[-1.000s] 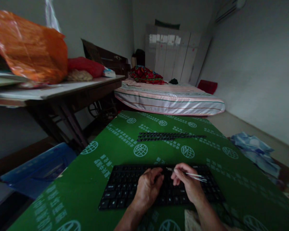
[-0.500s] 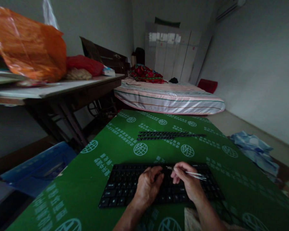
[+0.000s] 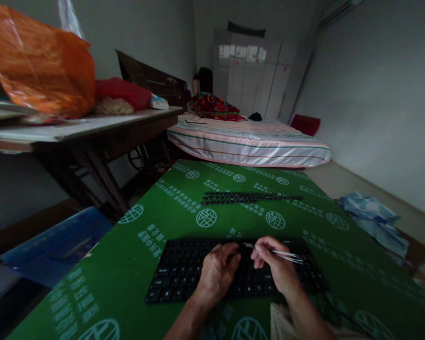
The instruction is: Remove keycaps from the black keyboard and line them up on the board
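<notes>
A black keyboard lies on the green table covering, both hands over its middle. My left hand rests on the keys with its fingers curled and the thumb close to the forefinger; whatever may be between the fingertips is hidden. In a closed grip, my right hand holds thin metal tweezers. Their slim end points left toward the left fingertips, above the upper rows of keys. Farther up the table lie rows of small black pieces, which look like keycaps.
The green table covering has pale printed globes and writing. A side table at the left bears an orange plastic bag. A bed stands beyond the far edge. Blue cloth lies off the right side.
Hands, tweezers and keyboard hold nearly the same positions. The whole view has shifted very slightly.
</notes>
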A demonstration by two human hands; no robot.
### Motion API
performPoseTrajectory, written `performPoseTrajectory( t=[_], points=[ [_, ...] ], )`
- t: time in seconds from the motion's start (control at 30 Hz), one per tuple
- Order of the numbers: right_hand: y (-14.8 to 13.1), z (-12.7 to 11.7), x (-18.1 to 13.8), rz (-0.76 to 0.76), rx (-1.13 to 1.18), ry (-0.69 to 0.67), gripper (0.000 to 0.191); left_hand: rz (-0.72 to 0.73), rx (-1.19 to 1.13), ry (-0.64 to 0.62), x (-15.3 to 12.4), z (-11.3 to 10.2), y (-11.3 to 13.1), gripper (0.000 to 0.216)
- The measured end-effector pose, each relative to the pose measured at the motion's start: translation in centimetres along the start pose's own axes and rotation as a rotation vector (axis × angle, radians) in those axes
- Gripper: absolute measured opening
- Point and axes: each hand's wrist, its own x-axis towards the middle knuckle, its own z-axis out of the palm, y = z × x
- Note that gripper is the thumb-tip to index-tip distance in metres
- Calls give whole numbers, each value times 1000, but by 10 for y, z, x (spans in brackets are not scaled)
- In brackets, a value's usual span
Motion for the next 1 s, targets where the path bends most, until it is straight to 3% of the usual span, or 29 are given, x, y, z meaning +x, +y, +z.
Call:
performPoseTrajectory(
  t=[1.0],
  points=[
    [-2,1,0,4,-6,2,27,2,-16,14,0,0,0,24]
  ],
)
